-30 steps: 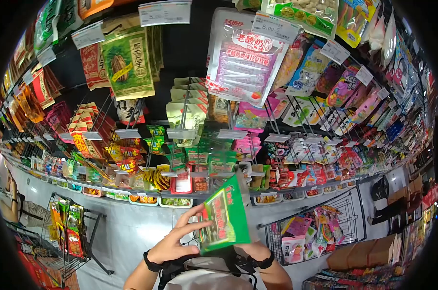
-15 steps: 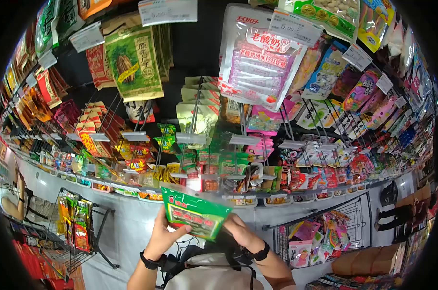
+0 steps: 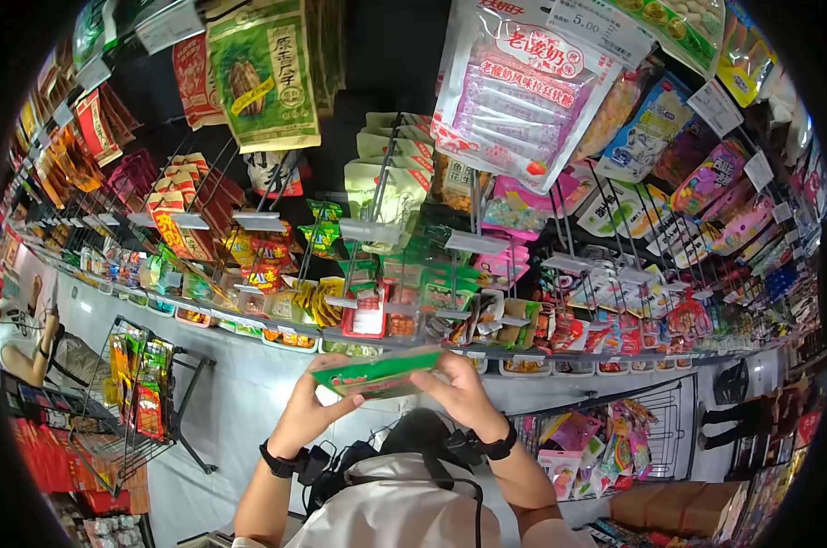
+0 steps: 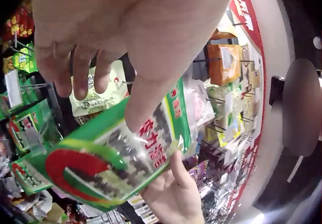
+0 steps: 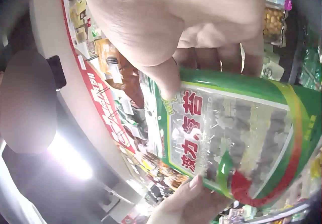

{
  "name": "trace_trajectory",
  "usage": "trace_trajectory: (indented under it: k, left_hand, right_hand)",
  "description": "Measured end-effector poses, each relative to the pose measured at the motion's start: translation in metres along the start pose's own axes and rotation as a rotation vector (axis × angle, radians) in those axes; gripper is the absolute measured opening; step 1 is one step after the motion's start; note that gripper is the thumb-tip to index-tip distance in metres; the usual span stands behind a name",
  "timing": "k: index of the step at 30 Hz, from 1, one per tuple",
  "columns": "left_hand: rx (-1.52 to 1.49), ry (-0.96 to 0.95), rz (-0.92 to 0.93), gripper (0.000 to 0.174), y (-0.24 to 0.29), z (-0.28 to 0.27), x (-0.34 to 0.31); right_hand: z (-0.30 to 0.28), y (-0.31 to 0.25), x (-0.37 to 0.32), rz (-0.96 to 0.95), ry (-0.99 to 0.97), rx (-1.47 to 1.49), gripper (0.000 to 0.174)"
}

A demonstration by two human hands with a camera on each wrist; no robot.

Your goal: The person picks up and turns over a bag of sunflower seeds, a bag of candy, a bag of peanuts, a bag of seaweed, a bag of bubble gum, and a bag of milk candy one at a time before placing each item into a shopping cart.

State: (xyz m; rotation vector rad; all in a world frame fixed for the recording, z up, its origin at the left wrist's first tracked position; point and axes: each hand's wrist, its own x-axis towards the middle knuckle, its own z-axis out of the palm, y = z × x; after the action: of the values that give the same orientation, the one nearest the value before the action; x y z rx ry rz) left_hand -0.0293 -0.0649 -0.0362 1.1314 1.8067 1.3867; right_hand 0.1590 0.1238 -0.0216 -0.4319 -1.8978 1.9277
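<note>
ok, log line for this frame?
left hand grips green seaweed snack packet | right hand grips other end | packet near flat

I see the head view evenly and brightly lit from overhead; shadows are soft. The fisheye lens bends the snack racks [image 3: 258, 219] and leaves black corners. In the left wrist view the left hand [image 4: 136, 33] sits close to the lens and is out of focus. In the right wrist view a ceiling light [image 5: 70, 161] blows out to white, the right hand [image 5: 186, 18] is blurred, and the print on the green snack packet [image 5: 241, 133] is legible.
</note>
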Motion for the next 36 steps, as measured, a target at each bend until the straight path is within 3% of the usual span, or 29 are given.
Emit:
trace_trajectory:
  k: [1,4,7,14,20,25,27,29,32,35,36]
  left_hand:
    - [-0.100,-0.016,-0.101,0.061,-0.006,-0.001,0.009]
    - [-0.023,-0.059,-0.226,0.062,-0.008,-0.007,0.040]
    - [-0.056,-0.079,-0.300,0.053,-0.047,0.001,0.067]
    - [-0.019,-0.139,-0.443,0.053,-0.082,0.030,0.129]
    - [-0.040,-0.259,-0.509,0.056,-0.107,0.037,0.153]
    - [-0.047,-0.278,-0.573,0.052,-0.118,0.056,0.168]
    - [-0.058,-0.268,-0.547,0.049,-0.126,0.067,0.176]
    - [-0.022,-0.284,-0.560,0.048,-0.120,0.074,0.184]
    - [0.031,-0.279,-0.543,0.051,-0.130,0.079,0.186]
    - [0.022,-0.256,-0.481,0.056,-0.145,0.077,0.183]
    - [0.055,-0.256,-0.509,0.058,-0.149,0.075,0.182]
  right_hand:
    - [-0.010,0.004,0.003,0.032,-0.007,-0.026,0.032]
    - [-0.049,0.024,0.022,0.078,-0.013,-0.149,0.030]
    - [-0.082,0.055,0.022,0.110,-0.039,-0.327,0.031]
    - [-0.136,0.200,0.030,0.282,-0.053,-0.439,0.036]
    - [-0.126,0.301,0.042,0.254,0.063,-0.566,0.042]
    - [-0.119,0.285,0.083,0.411,0.070,-0.471,0.046]
    - [-0.119,0.329,0.091,0.323,0.120,-0.354,0.047]
    - [-0.119,0.280,0.106,0.436,0.069,-0.250,0.073]
    - [-0.110,0.376,0.104,0.117,0.173,-0.241,0.064]
    - [-0.106,0.368,0.102,0.224,0.161,0.065,0.040]
    - [-0.106,0.364,0.102,0.276,0.137,0.106,0.039]
